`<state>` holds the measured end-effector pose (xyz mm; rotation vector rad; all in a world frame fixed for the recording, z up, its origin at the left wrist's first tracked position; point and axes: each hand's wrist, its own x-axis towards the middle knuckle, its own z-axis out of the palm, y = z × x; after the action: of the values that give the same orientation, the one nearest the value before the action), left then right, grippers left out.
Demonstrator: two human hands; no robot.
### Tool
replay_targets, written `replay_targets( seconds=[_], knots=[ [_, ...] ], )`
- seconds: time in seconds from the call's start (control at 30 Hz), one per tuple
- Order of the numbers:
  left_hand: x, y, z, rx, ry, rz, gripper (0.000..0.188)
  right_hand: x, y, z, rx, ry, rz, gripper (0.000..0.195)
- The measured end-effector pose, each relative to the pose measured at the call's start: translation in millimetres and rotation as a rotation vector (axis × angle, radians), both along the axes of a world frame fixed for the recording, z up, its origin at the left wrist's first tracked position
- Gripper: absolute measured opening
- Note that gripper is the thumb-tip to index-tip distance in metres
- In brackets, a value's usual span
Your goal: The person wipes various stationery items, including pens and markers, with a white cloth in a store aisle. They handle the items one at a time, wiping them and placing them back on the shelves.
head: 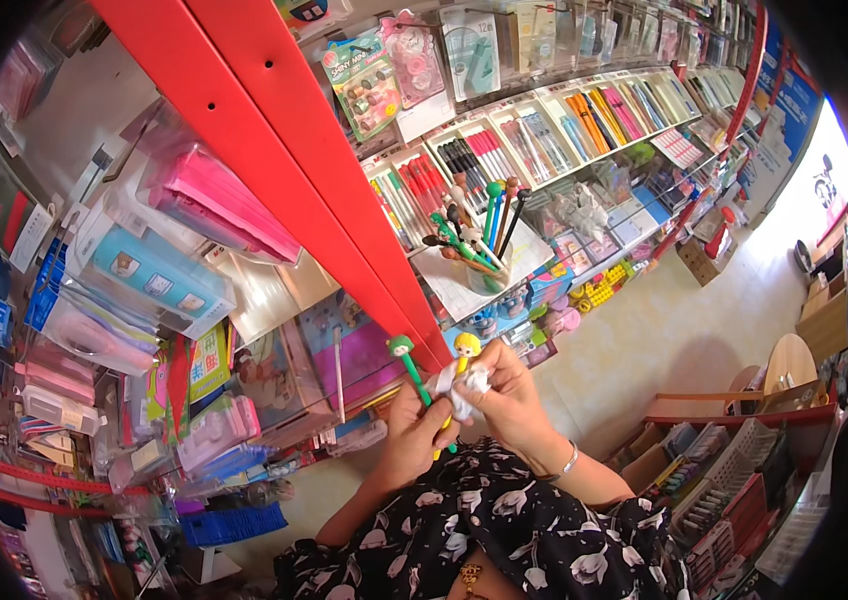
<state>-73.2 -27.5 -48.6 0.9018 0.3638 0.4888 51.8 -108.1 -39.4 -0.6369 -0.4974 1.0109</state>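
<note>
My left hand (pixel 414 439) grips a green pen (pixel 410 369) with a green-hooded figure on its top, and a yellow pen (pixel 440 441) beside it. The yellow pen carries a yellow-haired doll head (pixel 466 345). Pinched in my right hand (pixel 511 397) is a crumpled white tissue or cloth (pixel 471 391), wrapped around the yellow pen just under the head. Both hands are close together in front of my body. Beyond them, on a shelf, a clear cup (pixel 495 281) holds several pens with figure tops.
A red metal post (pixel 304 195) slants down close by my hands. Trays of pens (pixel 536 146) line the shelf behind the cup. Packaged stationery (pixel 146 274) hangs at the left. Low at the right stands a rack of boxes (pixel 724 480), past the tiled floor (pixel 619 352).
</note>
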Motion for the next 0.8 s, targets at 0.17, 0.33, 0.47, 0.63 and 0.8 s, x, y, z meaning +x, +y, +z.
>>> replay_targets(
  seconds=[0.17,0.33,0.47,0.63,0.8],
  knots=[
    [-7.5,4.5,4.3,-0.094,0.002,-0.176,0.026,6.7,-2.0,5.8,0.012,0.008,-0.017,0.024],
    [-7.7,0.7,-1.5,-0.112,-0.121,-0.193,0.019,9.5,4.6,11.2,0.086,0.053,-0.063,0.023],
    [-2.4,6.0,7.2,-0.043,-0.012,-0.178,0.009,-8.0,-2.8,2.7,0.031,-0.031,-0.067,0.022],
    [-3.6,12.4,-12.1,0.245,-0.009,-0.070,0.027,-3.6,-5.2,6.1,-0.049,-0.108,-0.045,0.018],
    [1.0,25.3,17.9,0.660,0.244,0.105,0.020,23.7,-7.2,1.4,-0.014,0.084,0.112,0.018]
  ],
)
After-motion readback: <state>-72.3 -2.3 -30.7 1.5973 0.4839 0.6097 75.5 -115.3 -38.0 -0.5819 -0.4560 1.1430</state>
